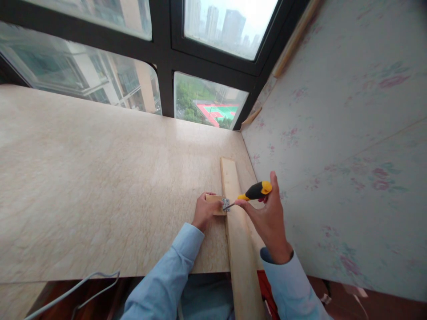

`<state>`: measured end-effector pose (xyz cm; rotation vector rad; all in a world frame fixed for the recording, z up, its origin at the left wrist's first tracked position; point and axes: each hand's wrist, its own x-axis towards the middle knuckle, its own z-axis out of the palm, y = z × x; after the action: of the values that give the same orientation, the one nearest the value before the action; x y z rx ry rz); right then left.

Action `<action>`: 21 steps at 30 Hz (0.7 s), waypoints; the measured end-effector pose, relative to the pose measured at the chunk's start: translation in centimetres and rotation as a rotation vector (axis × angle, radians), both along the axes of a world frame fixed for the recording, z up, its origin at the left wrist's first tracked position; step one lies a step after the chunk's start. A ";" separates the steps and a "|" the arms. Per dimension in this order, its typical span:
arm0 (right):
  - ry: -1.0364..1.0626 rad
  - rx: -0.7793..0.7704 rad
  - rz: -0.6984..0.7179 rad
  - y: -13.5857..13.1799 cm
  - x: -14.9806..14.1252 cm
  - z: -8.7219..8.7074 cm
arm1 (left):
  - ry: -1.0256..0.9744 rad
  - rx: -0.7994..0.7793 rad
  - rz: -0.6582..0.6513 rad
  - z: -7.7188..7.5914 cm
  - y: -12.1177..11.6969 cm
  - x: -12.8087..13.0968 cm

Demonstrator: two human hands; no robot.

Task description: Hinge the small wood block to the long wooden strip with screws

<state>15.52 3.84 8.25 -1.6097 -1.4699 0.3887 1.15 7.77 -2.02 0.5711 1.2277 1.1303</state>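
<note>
A long wooden board (238, 231) lies on the marble-patterned sill, its near end jutting past the front edge. Against its left side sits a small wooden block (218, 209), joined by a small metal hinge (226, 204) that spans both pieces. My left hand (207, 211) is closed on the block, thumb beside the hinge. In my right hand (267, 215) is a black and yellow screwdriver (256, 191), held tilted, with thumb and fingers near its shaft. Its tip touches the hinge at the lower screw area; the screw itself is too small to make out.
The marble-patterned sill (100, 186) stretches away to the left. Close on the right rises a wall (340, 155) with flowered paper. Dark-framed windows (165, 58) stand at the back. A white cable (90, 278) hangs over the front edge at lower left.
</note>
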 end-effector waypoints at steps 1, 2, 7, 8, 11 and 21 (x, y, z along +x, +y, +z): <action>-0.055 0.025 -0.056 0.0 0.0 0.1 | 0.000 -0.002 0.002 0.0 0.0 0.0; -0.079 0.047 -0.067 0.0 -0.1 0.2 | -0.002 -0.003 0.004 0.0 0.0 0.0; 0.049 0.079 0.120 0.0 -0.2 -0.4 | -0.029 0.000 0.016 -0.2 -0.1 0.1; 0.114 0.069 0.141 0.2 -0.2 -0.7 | -0.038 0.001 0.018 -0.2 0.0 0.1; 0.343 0.005 0.210 0.9 -0.2 -1.4 | -0.066 0.004 0.021 -0.3 0.1 0.1; 0.349 -0.063 0.229 1.2 -1.2 -1.0 | -0.054 0.021 0.025 -0.2 0.0 0.2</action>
<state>14.29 5.01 7.22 -1.3412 -1.3825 0.8113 1.31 7.79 -2.18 0.5396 1.1808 1.1738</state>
